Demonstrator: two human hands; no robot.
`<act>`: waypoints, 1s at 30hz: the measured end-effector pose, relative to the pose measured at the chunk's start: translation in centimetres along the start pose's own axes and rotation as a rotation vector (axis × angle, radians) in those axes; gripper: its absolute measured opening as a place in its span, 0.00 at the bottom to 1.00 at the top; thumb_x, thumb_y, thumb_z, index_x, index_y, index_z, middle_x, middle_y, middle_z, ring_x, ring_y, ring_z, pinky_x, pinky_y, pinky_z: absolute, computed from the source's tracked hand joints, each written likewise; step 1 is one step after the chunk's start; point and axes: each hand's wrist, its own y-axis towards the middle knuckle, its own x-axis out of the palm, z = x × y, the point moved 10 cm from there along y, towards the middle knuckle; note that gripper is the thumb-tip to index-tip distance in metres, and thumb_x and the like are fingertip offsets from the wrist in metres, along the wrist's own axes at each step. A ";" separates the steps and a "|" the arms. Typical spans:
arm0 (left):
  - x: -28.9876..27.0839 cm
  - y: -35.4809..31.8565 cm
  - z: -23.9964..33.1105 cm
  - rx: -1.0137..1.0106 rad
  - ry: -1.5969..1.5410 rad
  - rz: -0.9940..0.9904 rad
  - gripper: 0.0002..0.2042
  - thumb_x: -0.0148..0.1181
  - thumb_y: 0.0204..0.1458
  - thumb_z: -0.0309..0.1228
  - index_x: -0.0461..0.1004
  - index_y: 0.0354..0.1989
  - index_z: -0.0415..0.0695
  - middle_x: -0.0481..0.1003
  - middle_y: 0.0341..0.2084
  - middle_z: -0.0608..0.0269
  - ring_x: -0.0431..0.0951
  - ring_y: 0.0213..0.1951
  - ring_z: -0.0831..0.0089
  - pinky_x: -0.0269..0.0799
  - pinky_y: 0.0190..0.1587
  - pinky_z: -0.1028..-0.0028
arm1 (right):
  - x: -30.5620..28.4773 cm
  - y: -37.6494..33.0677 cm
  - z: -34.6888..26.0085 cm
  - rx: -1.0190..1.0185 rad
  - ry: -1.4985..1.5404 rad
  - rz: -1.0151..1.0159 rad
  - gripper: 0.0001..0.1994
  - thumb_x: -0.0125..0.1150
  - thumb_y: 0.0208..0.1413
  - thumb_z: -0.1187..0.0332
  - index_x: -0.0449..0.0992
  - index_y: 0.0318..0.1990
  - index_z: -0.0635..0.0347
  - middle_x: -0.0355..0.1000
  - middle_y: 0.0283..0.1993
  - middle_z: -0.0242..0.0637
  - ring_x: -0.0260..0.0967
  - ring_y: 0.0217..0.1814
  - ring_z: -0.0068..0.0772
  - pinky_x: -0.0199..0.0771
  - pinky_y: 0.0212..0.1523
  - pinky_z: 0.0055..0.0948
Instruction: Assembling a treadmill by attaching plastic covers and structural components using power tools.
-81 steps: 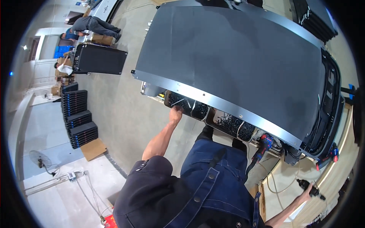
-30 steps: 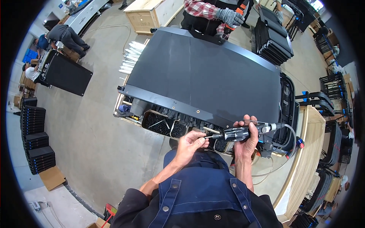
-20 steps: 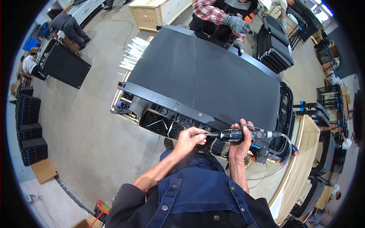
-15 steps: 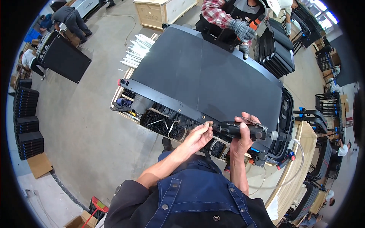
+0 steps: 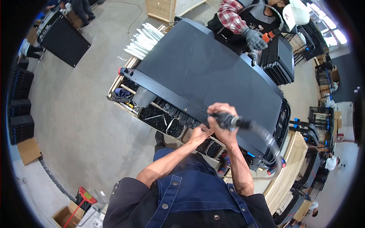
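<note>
My right hand (image 5: pixel 224 123) is wrapped round a black air screwdriver (image 5: pixel 232 121), whose hose end points up and to the right. The tool is over the near side rail (image 5: pixel 163 93) of a treadmill deck (image 5: pixel 205 64) with a dark belt. Its tip is hidden behind my hands. Just below and left of it, my left hand (image 5: pixel 200 136) is at the rail's near edge with curled fingers; what they pinch, if anything, does not show. The clear air hose (image 5: pixel 268 138) curves away to the right, blurred.
Under the rail stand bins of black screws (image 5: pixel 152 117). White rods (image 5: pixel 144 41) lie beyond the deck's left end. Across the deck, a co-worker's gloved hand (image 5: pixel 254 39) is near an orange-and-black tool (image 5: pixel 268 36). Stacked black panels (image 5: pixel 279 60) and a wooden crate (image 5: pixel 161 9) stand behind.
The air screwdriver has swung from lying level to tilting up, and my right hand has moved left with it. My left hand has dropped slightly at the rail's edge. The view has shifted.
</note>
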 end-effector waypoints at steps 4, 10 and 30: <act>-0.5 0.0 0.4 0.133 0.287 0.203 0.25 0.74 0.47 0.51 0.76 0.31 0.36 0.73 0.28 0.60 0.75 0.33 0.71 0.73 0.38 0.68 | -1.5 -0.7 3.1 0.061 0.194 -0.044 0.17 0.64 0.48 0.86 0.68 0.43 0.60 0.74 0.42 0.43 0.76 0.47 0.38 0.77 0.53 0.41; -1.1 -0.5 0.7 0.188 0.315 0.289 0.23 0.73 0.49 0.45 0.76 0.32 0.34 0.75 0.32 0.55 0.76 0.34 0.68 0.73 0.40 0.66 | -2.1 0.2 4.3 0.369 0.211 0.160 0.19 0.67 0.46 0.83 0.72 0.47 0.61 0.76 0.52 0.43 0.76 0.53 0.34 0.75 0.56 0.33; -24.3 -3.2 4.3 0.268 1.036 0.678 0.08 0.60 0.53 0.27 0.78 0.40 0.39 0.78 0.37 0.49 0.78 0.43 0.50 0.74 0.48 0.59 | -1.3 -13.9 7.7 0.668 -0.152 0.374 0.24 0.70 0.56 0.70 0.67 0.57 0.63 0.74 0.43 0.36 0.71 0.41 0.22 0.71 0.41 0.24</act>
